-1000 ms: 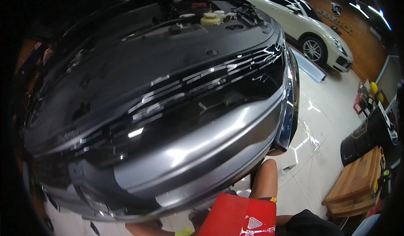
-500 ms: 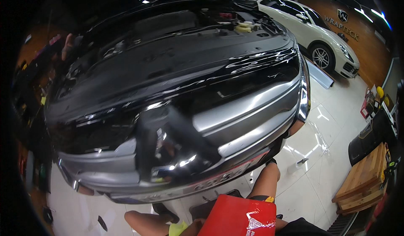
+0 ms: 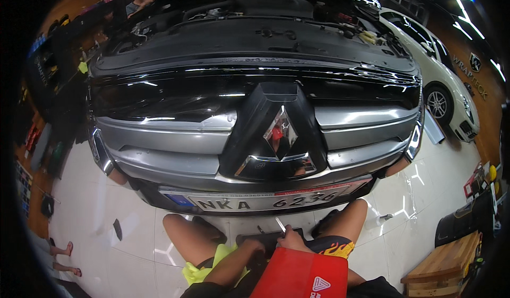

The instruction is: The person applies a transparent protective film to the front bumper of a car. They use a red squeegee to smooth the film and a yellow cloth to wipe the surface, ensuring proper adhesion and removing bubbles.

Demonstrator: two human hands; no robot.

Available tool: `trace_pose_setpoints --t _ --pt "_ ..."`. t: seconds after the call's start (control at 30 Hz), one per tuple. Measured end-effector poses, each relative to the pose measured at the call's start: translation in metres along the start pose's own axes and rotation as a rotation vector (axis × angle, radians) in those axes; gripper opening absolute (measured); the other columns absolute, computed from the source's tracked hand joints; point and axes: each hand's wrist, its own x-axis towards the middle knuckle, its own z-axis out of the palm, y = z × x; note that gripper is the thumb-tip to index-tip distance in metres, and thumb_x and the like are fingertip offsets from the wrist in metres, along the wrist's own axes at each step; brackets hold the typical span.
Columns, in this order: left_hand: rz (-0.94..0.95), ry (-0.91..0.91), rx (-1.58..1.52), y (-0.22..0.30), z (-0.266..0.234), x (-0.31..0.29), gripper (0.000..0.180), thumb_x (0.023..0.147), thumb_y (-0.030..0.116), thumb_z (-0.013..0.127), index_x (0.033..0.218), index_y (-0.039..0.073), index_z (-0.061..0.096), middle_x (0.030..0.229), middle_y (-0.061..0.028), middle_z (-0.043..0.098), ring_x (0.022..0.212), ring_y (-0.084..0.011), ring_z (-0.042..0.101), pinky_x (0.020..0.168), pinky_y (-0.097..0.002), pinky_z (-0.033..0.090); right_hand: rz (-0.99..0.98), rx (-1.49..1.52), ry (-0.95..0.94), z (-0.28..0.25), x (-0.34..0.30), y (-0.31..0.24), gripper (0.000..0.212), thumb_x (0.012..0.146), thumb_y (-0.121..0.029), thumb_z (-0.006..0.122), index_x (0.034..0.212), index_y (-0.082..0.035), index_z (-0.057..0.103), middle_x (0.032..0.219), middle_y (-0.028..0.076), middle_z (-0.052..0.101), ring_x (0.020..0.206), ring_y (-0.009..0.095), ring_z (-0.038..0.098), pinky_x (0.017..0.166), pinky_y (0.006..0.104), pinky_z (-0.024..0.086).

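Observation:
My right hand [image 3: 291, 241] is closed around a slim, pale, blade-like tool [image 3: 280, 224] whose tip points up and away from me. Its exact kind is too small to make out. Close by on the left, my left hand [image 3: 256, 246] is curled over my lap, and what its fingers hold, if anything, is hidden. A red flat panel [image 3: 300, 274] with a white logo covers my right forearm. Yellow-green cloth [image 3: 215, 266] lies by my left thigh. Both hands are below the front number plate [image 3: 260, 199] of a black car, apart from it.
The car's silver-and-black grille [image 3: 273, 133] fills the middle, under an exposed engine bay [image 3: 255, 35]. A white car [image 3: 441, 59] stands at the right, above a wooden box [image 3: 443, 266]. A spray bottle [image 3: 380, 220] lies on the tiled floor. People are at the far left.
My view has levelled and turned left, so the grille now sits centred. Both hands have come into plain view above my lap, the right one with the slim tool.

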Motion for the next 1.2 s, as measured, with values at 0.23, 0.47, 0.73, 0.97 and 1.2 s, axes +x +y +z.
trace_pose_setpoints --t 0.23,0.47,0.73,0.97,1.2 --pt "-0.041 -0.132 -0.120 -0.027 -0.020 0.061 0.042 0.093 0.042 0.060 0.102 0.005 0.078 0.095 -0.0110 0.077 0.082 -0.0269 0.070 0.077 -0.0424 0.056 -0.214 -0.219 -0.071 -0.027 -0.028 -0.024 0.058 0.088 -0.040 0.073 0.131 -0.004 0.058 0.105 0.030 0.075 0.101 0.048 0.074 0.090 0.0563 0.058" --pt "-0.106 -0.146 -0.128 0.024 -0.041 0.019 0.037 0.096 0.028 0.050 0.100 0.004 0.078 0.099 -0.0151 0.078 0.086 -0.0329 0.074 0.084 -0.0454 0.057 -0.172 -0.240 -0.055 -0.032 -0.022 -0.006 0.056 0.088 -0.051 0.074 0.125 -0.009 0.071 0.106 0.024 0.077 0.102 0.043 0.075 0.090 0.0522 0.059" --pt "-0.031 0.432 0.139 -0.006 -0.001 -0.188 0.062 0.101 0.053 0.058 0.140 0.006 0.062 0.135 -0.0244 0.066 0.125 -0.0410 0.065 0.106 -0.0515 0.052 -0.240 -0.188 -0.061 -0.030 -0.015 0.007 0.054 0.089 -0.046 0.074 0.130 -0.011 0.069 0.103 0.024 0.077 0.101 0.044 0.074 0.089 0.0534 0.058" --pt "0.140 0.422 -0.226 -0.002 0.026 -0.193 0.047 0.101 0.035 0.063 0.139 0.008 0.060 0.133 -0.0255 0.065 0.118 -0.0446 0.065 0.100 -0.0517 0.052 -0.266 -0.227 -0.102 -0.039 -0.016 0.008 0.058 0.087 -0.046 0.075 0.134 -0.012 0.068 0.099 0.022 0.078 0.094 0.044 0.074 0.087 0.0511 0.059" --pt "0.057 0.312 -0.204 -0.014 0.048 -0.148 0.044 0.104 0.042 0.057 0.127 0.005 0.062 0.119 -0.0271 0.071 0.110 -0.0463 0.068 0.093 -0.0537 0.052 -0.395 -0.217 0.013 -0.048 -0.024 0.009 0.070 0.086 -0.061 0.075 0.135 -0.010 0.068 0.115 0.022 0.075 0.104 0.040 0.074 0.091 0.0498 0.059"
